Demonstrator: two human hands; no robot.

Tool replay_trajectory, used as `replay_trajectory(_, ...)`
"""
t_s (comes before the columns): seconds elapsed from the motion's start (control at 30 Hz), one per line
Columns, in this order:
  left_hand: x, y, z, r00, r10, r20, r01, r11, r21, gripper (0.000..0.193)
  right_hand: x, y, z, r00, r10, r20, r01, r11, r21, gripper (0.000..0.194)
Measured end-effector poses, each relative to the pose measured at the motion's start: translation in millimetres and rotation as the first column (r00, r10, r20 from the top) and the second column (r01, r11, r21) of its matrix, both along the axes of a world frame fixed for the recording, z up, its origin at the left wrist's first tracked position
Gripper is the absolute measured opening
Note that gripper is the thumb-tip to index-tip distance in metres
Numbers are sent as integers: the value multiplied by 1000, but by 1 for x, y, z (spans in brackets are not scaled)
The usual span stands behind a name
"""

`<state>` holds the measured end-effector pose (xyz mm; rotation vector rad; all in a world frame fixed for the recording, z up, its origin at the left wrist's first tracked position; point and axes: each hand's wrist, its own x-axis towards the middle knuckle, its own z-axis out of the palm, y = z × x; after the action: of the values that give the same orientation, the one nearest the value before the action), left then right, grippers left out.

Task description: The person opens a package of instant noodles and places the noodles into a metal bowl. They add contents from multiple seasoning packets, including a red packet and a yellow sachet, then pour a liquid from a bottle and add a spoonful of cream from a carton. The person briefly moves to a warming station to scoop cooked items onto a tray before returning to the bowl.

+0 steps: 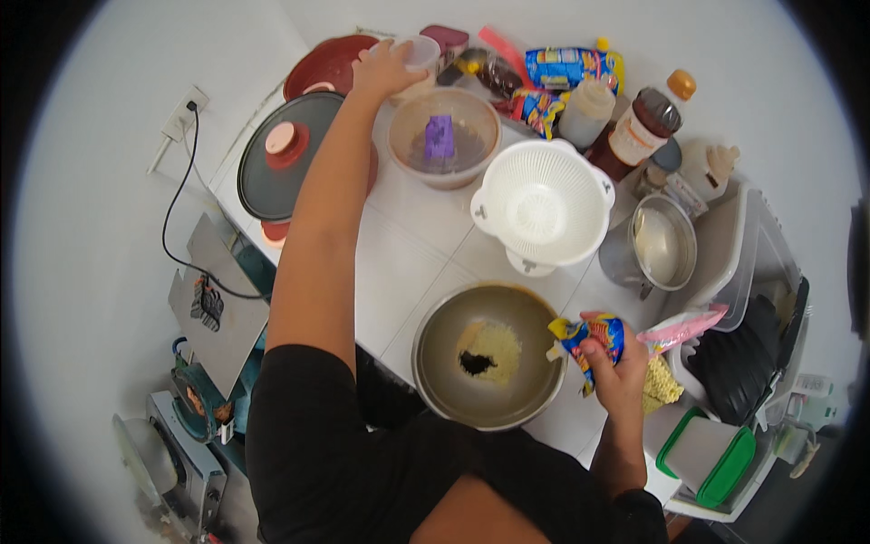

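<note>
My left hand (384, 71) reaches to the back of the tiled counter, its fingers curled over the top of a translucent plastic container (423, 51). In my right hand (624, 381) is a crumpled blue and yellow spouted pouch (601, 338), its spout pointing at the rim of a steel mixing bowl (435, 387). Inside the bowl lie a pale yellowish powder (506, 347) and a small dark patch (476, 364). Beyond the bowl stands a white plastic colander (544, 197). A plastic tub (445, 178) holding a purple packet (439, 136) sits near my left forearm.
A lidded pot (299, 173) stands at left. Bottles, including a large dark-liquid one (635, 129), line the back. At right are a metal pot (618, 255), dried noodles (659, 387), a clear bin (720, 258) and a green-lidded container (707, 449). A cord (166, 224) hangs at left.
</note>
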<state>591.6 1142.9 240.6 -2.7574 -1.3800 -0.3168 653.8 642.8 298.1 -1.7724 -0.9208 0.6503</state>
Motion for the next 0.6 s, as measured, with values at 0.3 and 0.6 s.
replay_trajectory(0.3, -1, 18, -49, 981, 196, -6, -194, 970, -143, 94, -8, -1, -16, 986, -7, 169, 8, 1000, -2, 28)
replay_trajectory(0.6, 3, 35, -21, 982, -186, -21, 171, 937, -305, 56, -19, 10, -13, 886, 112, 449, -162, 984, 73, 33)
